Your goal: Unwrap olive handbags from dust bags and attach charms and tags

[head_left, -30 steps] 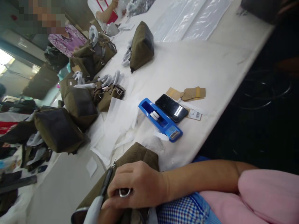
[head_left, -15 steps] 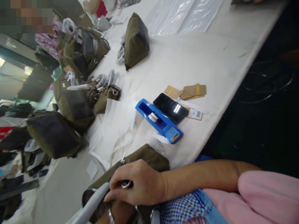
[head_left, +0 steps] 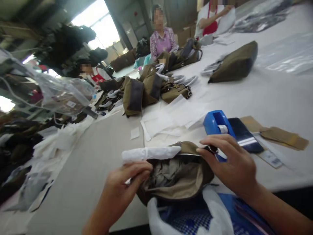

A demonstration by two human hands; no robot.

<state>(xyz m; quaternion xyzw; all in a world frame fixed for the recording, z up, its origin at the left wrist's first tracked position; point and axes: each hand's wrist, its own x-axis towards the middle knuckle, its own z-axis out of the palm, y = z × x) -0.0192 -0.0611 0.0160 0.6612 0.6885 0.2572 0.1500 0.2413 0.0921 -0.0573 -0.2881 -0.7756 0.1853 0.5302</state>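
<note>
An olive handbag [head_left: 207, 174] gapes open at the table's near edge, its beige lining [head_left: 188, 182] and crumpled stuffing inside showing. White wrapping covers its handles [head_left: 151, 152]; one lies along the far rim and the other hangs over the near side. At the left end of the opening, my left hand [head_left: 122, 186] is closed in a pinch on the bag's rim. My right hand [head_left: 232, 166] has thumb and fingers closed at the right end, by a small dark metal fitting [head_left: 212, 149]; exactly what they grip is partly hidden.
Beyond my right hand lie a blue tape dispenser [head_left: 215, 119], a black phone [head_left: 244, 135] and brown tags [head_left: 283, 137]. White paper sheets [head_left: 166, 120] spread ahead. Several olive bags [head_left: 133, 96] are heaped farther off, another [head_left: 234, 63] stands rightward. Co-workers [head_left: 162, 42] are across the table.
My view has swung left and levelled. The bag's opening now faces me, with its lining visible. Both hands have moved apart to its two ends; earlier they were close together over it.
</note>
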